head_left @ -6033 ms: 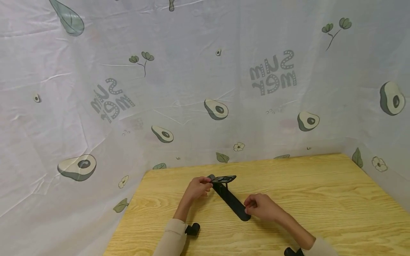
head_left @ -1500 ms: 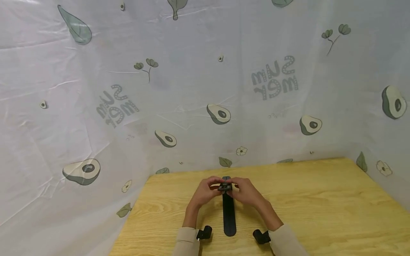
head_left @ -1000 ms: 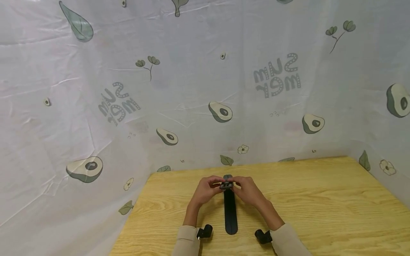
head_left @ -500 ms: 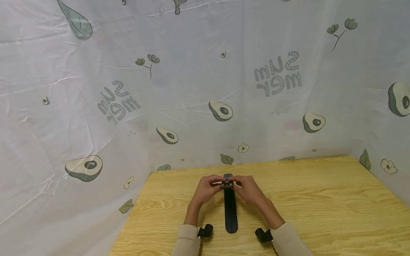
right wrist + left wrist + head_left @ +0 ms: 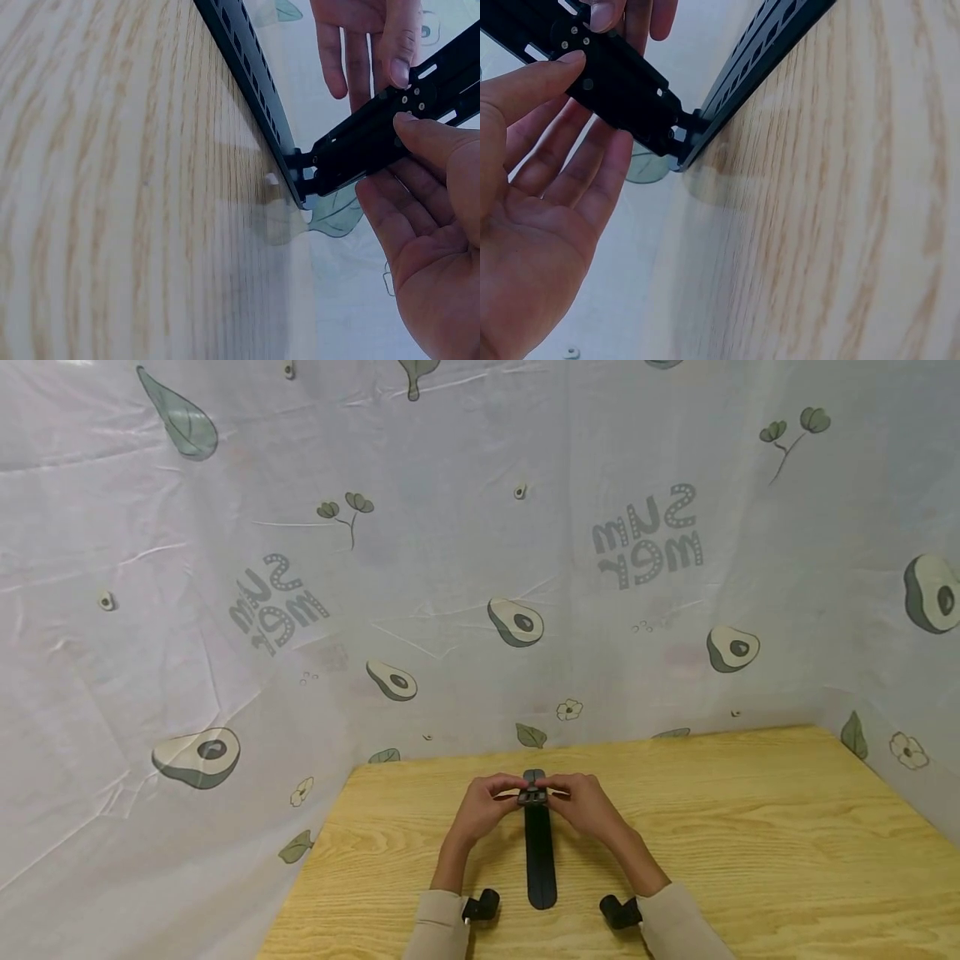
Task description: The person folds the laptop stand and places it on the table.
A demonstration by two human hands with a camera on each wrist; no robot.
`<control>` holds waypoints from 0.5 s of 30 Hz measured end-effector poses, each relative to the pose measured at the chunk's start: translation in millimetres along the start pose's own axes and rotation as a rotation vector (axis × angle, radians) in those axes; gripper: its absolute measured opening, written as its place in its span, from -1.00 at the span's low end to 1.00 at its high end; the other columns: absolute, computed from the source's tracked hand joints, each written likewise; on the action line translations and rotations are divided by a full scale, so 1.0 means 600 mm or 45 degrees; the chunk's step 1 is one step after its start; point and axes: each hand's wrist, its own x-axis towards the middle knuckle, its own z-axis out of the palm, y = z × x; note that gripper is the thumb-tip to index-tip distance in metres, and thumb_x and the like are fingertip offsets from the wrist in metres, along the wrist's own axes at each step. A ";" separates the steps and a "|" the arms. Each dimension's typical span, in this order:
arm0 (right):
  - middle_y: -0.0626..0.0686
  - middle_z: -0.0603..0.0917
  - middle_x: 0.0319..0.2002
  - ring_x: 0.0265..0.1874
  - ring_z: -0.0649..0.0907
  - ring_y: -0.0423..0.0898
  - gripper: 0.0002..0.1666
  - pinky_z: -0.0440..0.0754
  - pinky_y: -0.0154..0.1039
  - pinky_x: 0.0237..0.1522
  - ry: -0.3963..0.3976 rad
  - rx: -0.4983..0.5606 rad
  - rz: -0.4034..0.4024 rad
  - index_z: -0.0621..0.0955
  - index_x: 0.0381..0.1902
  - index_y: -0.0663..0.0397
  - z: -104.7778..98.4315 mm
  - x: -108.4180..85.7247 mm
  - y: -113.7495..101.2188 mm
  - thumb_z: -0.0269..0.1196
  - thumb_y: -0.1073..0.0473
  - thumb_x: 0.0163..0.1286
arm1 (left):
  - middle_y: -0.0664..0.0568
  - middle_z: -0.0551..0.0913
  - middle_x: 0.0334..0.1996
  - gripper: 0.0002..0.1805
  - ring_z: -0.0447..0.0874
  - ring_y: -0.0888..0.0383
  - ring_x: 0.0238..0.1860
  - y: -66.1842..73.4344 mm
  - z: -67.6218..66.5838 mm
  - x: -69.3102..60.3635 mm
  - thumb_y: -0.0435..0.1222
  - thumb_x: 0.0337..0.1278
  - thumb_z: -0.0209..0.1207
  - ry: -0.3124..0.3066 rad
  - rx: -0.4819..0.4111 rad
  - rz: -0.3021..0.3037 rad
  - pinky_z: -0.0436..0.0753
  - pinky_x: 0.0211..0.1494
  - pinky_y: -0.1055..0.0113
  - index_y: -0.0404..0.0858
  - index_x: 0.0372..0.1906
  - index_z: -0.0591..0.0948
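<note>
A black folding stand lies on the table, its long round-ended base pointing towards the person. From the base's far end rises a hinged arm, tilted up, with small screws at a round joint. My left hand pinches this raised part from the left side, thumb on the near face and fingers behind. On the opposite side, my right hand pinches it the same way. In the right wrist view the base shows slotted holes, joined to the arm by a hinge.
The wooden table has its back edge just beyond the stand. Behind hangs a pale curtain printed with avocados and leaves. Black wrist-worn cameras stick out inward from both sleeves.
Since six seconds ago the stand has turned from diagonal to straight. My right hand has left the base's near end for the raised part. Over the last second, hardly anything moved.
</note>
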 end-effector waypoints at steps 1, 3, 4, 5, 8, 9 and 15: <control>0.31 0.75 0.23 0.27 0.73 0.27 -0.63 0.78 0.00 0.20 -0.003 0.002 0.003 0.74 0.25 0.21 0.000 0.000 0.000 0.31 0.36 0.54 | -0.27 0.78 0.15 -0.73 0.70 -0.20 0.30 -0.001 0.000 -0.001 -0.49 0.39 0.33 0.001 -0.002 -0.002 0.76 0.32 0.20 -0.36 0.12 0.78; 0.30 0.75 0.23 0.27 0.73 0.27 -0.63 0.78 -0.01 0.20 -0.009 0.006 0.008 0.74 0.25 0.20 0.000 0.000 0.000 0.31 0.36 0.54 | -0.26 0.79 0.14 -0.74 0.70 -0.19 0.31 -0.003 0.000 -0.001 -0.48 0.40 0.33 0.002 0.002 -0.007 0.75 0.34 0.18 -0.35 0.11 0.79; 0.30 0.75 0.23 0.27 0.73 0.26 -0.63 0.78 -0.01 0.20 -0.010 0.004 0.011 0.75 0.25 0.20 0.000 0.000 0.000 0.32 0.36 0.54 | -0.25 0.79 0.14 -0.74 0.70 -0.18 0.31 -0.003 0.000 -0.001 -0.47 0.40 0.33 0.002 0.002 -0.011 0.75 0.34 0.16 -0.34 0.11 0.79; 0.29 0.75 0.23 0.27 0.73 0.25 -0.63 0.77 -0.01 0.21 -0.013 0.004 0.016 0.75 0.24 0.19 0.000 0.000 -0.001 0.32 0.36 0.54 | -0.24 0.80 0.14 -0.74 0.69 -0.18 0.31 -0.002 0.000 -0.002 -0.47 0.40 0.33 0.004 0.007 -0.011 0.74 0.35 0.14 -0.34 0.11 0.80; 0.29 0.76 0.21 0.25 0.74 0.24 -0.64 0.78 -0.02 0.19 -0.009 -0.021 0.011 0.76 0.23 0.19 0.000 0.003 -0.004 0.32 0.38 0.52 | -0.22 0.81 0.13 -0.75 0.69 -0.18 0.32 0.000 -0.002 -0.003 -0.45 0.40 0.34 0.009 0.020 -0.017 0.73 0.37 0.06 -0.31 0.11 0.80; 0.29 0.77 0.20 0.24 0.75 0.24 -0.64 0.78 -0.02 0.19 -0.005 -0.025 0.011 0.76 0.22 0.19 0.001 0.003 -0.005 0.33 0.38 0.52 | -0.21 0.81 0.13 -0.75 0.69 -0.18 0.33 0.001 -0.002 -0.003 -0.44 0.40 0.34 0.011 0.020 -0.022 0.73 0.38 0.04 -0.31 0.11 0.81; 0.29 0.78 0.19 0.23 0.76 0.22 -0.64 0.78 -0.01 0.18 0.004 -0.036 0.015 0.77 0.21 0.19 0.002 0.001 -0.005 0.33 0.39 0.51 | -0.20 0.81 0.14 -0.74 0.66 -0.20 0.37 0.001 -0.001 -0.006 -0.44 0.42 0.32 0.002 0.008 -0.053 0.71 0.39 -0.04 -0.30 0.11 0.81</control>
